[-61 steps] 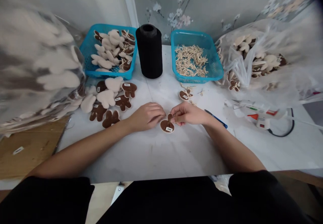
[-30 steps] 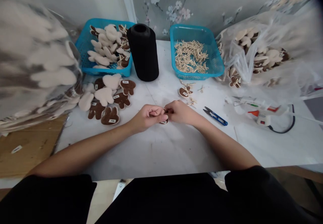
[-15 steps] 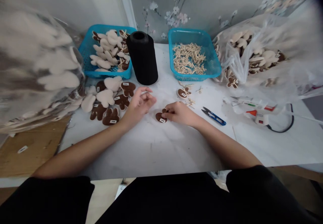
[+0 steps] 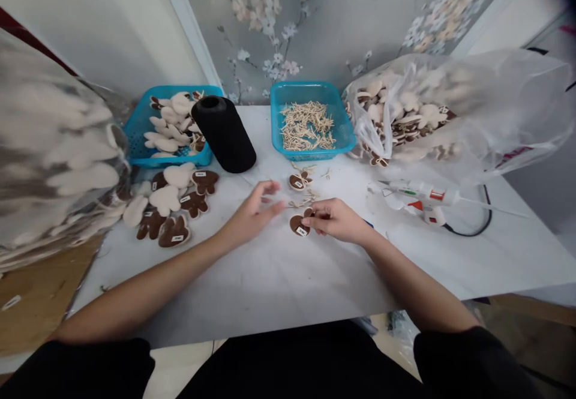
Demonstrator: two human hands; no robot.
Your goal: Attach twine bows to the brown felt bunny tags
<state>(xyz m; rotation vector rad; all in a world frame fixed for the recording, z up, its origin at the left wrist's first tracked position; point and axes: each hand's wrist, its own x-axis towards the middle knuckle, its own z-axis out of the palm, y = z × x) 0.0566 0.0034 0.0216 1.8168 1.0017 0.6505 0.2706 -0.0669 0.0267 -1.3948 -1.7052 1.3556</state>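
My right hand (image 4: 335, 221) pinches the top of a small brown-and-cream plush rabbit-shaped piece (image 4: 297, 225), which lies on the white table (image 4: 270, 291) with a white label on its face. A tan twine bow (image 4: 308, 212) sits at the piece's top, partly hidden by my fingers. My left hand (image 4: 252, 219) hovers just left of it, fingers spread and holding nothing. A similar piece with a bow (image 4: 297, 180) lies beyond my hands, among loose bows (image 4: 309, 197).
Plush pieces (image 4: 173, 207) lie at the left, next to a blue basket (image 4: 135, 129) of more. A black thread cone (image 4: 224, 135) stands beside it. A blue tray (image 4: 310, 90) holds twine bows. Plastic bags (image 4: 450, 117) of pieces bulge on both sides; a glue gun (image 4: 425, 194) lies at right.
My left hand has let go of the piece and opened, drawing back slightly. My right hand keeps hold of the piece. The view has swung, tilting the table, and the blue snips are now mostly hidden.
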